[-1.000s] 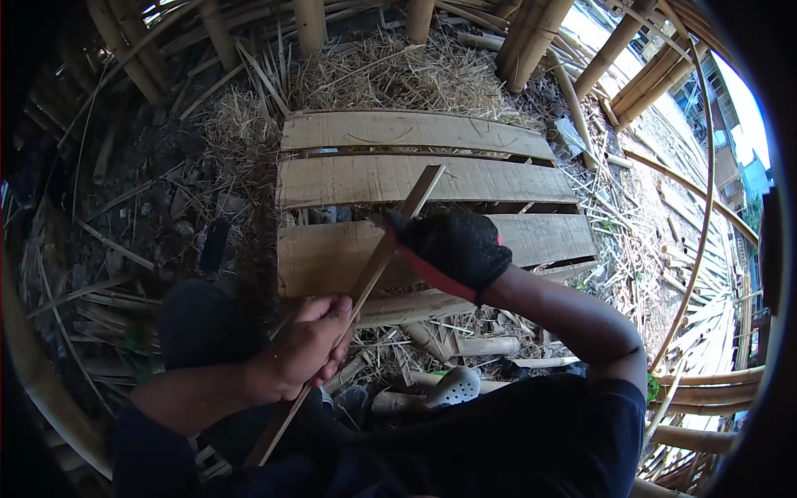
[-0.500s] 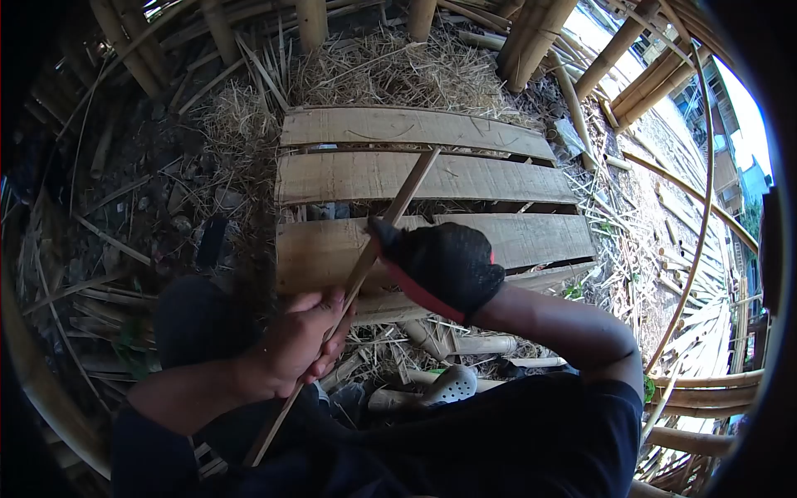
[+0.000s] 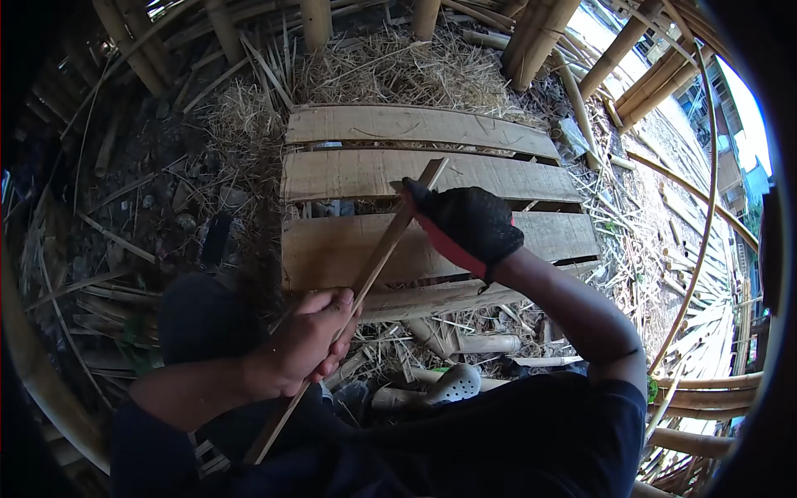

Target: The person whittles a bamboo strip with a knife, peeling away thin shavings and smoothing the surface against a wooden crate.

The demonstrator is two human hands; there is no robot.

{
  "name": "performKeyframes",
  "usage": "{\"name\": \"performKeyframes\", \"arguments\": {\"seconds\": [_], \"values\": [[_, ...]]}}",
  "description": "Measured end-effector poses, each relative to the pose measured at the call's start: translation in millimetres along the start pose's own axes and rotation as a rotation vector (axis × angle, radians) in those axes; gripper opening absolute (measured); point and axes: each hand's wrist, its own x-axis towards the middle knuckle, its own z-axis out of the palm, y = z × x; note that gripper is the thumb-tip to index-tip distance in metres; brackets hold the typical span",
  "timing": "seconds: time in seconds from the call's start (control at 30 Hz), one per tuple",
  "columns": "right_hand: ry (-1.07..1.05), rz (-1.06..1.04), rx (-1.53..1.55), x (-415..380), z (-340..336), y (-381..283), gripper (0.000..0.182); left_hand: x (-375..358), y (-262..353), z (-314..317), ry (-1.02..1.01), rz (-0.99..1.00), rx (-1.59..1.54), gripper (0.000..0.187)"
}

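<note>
A long, thin bamboo strip runs diagonally from my lap up over the wooden slatted platform. My bare left hand is wrapped round its lower part, near the platform's front edge. Higher up, my right hand, in a black and red glove, is closed at the strip near its upper end. A small pointed tip, perhaps of a blade, shows beside the gloved fingertips; whatever else the glove holds is hidden.
Bamboo posts stand behind the platform, with dry straw at their base. Split bamboo pieces lie on the right. A light clog with holes shows below the platform. A long bent bamboo strip arches at the right.
My right hand has moved up along the strip, toward its upper end. My left hand keeps its hold in nearly the same place.
</note>
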Motion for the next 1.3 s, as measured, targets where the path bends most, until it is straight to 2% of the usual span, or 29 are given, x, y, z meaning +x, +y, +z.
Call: {"name": "performKeyframes", "arguments": {"seconds": [0.03,0.07,0.13,0.17,0.27,0.3,0.4,0.43,0.53,0.57,0.67,0.73,0.8,0.9,1.0,1.03,1.07,1.13,1.2,1.23,1.3], "values": [[0.049,-0.028,0.056,4,0,6,0.05,-1,3,1,-0.015,0.003,-0.012,0.028],[-0.002,-0.037,0.055,-3,5,3,0.049,-1,4,3,-0.012,-0.017,-0.026,0.028],[-0.096,-0.059,0.06,-18,-6,-36,0.047,-2,6,5,0.003,-0.057,-0.049,0.028],[-0.051,-0.057,0.07,-25,-6,-42,0.046,0,3,5,0.0,-0.032,-0.035,0.028],[-0.108,0.025,0.11,-3,-2,-9,0.045,2,1,1,-0.009,0.011,-0.017,0.028],[-0.07,0.077,0.132,5,-7,-2,0.043,0,6,1,-0.011,0.01,-0.045,0.028],[-0.066,-0.005,0.004,-12,-4,-29,0.044,-2,8,2,-0.013,-0.026,-0.075,0.028],[-0.101,-0.011,0.056,-22,-2,-43,0.044,-3,7,2,-0.008,-0.046,-0.073,0.029],[-0.109,-0.029,0.146,-1,3,-12,0.045,2,3,-1,-0.001,-0.017,-0.07,0.03],[-0.069,0.062,0.096,8,4,4,0.045,1,4,-1,-0.008,-0.015,-0.083,0.03],[-0.095,0.025,0.139,-3,-6,-15,0.046,1,6,2,-0.019,-0.022,-0.083,0.031],[-0.224,-0.133,0.203,-23,-9,-55,0.047,1,4,2,0.017,-0.045,-0.034,0.03],[-0.231,-0.182,0.193,-21,1,-52,0.046,1,1,0,-0.017,-0.004,-0.064,0.03],[0.016,0.022,0.081,3,-14,-12,0.042,-4,6,-2,-0.049,0.022,-0.119,0.031],[0.103,-0.095,0.109,-11,-6,-24,0.045,-4,7,-1,-0.022,-0.012,-0.098,0.032],[-0.027,-0.071,0.09,-24,-6,-44,0.044,-4,6,-2,0.001,-0.034,-0.076,0.032],[-0.045,-0.161,0.055,-29,7,-44,0.042,-4,3,-2,0.01,-0.027,-0.048,0.031],[-0.058,-0.149,0.098,-21,-5,-33,0.042,1,-3,-2,0.021,-0.009,0.013,0.031],[-0.071,0.05,0.041,6,-8,-7,0.042,-2,2,-1,-0.008,-0.011,-0.024,0.031],[-0.104,0.082,0.065,7,-13,0,0.043,-2,3,0,-0.013,-0.017,-0.027,0.031],[-0.074,-0.06,0.042,-11,-7,-22,0.043,-2,3,2,-0.022,-0.033,-0.04,0.031]]}}
